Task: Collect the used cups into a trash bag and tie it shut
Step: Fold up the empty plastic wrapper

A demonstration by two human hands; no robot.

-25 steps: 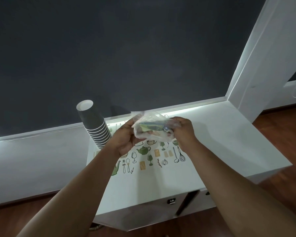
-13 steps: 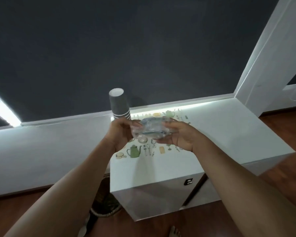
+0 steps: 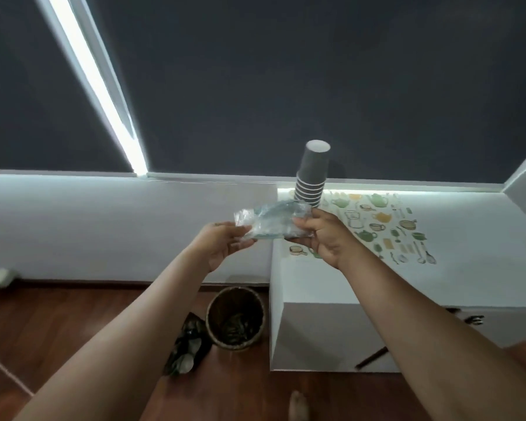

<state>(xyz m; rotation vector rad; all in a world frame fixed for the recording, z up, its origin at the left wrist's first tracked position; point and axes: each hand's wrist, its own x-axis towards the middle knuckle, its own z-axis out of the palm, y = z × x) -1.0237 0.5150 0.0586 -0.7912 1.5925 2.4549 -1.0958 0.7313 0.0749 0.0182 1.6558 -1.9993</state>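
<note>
Both hands are raised in front of the person and share one folded, clear plastic trash bag (image 3: 271,220). The left hand (image 3: 222,247) pinches the bag's left end between thumb and curled fingers. The right hand (image 3: 322,235) grips the right end, its fingers curled round the crumpled plastic. The bag hangs in the air between the two hands, over the left edge of the white cabinet top (image 3: 474,253), and it is still folded into a small bundle.

A stack of grey paper cups (image 3: 312,174) stands upside down near the back left corner of the cabinet top, close to the wall and just behind the right hand. To the right of the stack, the surface carries a printed pattern of teapots, cups and kitchen utensils (image 3: 386,226).

On the wooden floor (image 3: 58,323), a round woven wastebasket (image 3: 236,317) stands just beside the cabinet's left side, with something dark inside that cannot be made out. A dark crumpled item (image 3: 186,344) lies on the floor, touching the basket's left side. A toe (image 3: 298,405) shows at the bottom edge.
</note>
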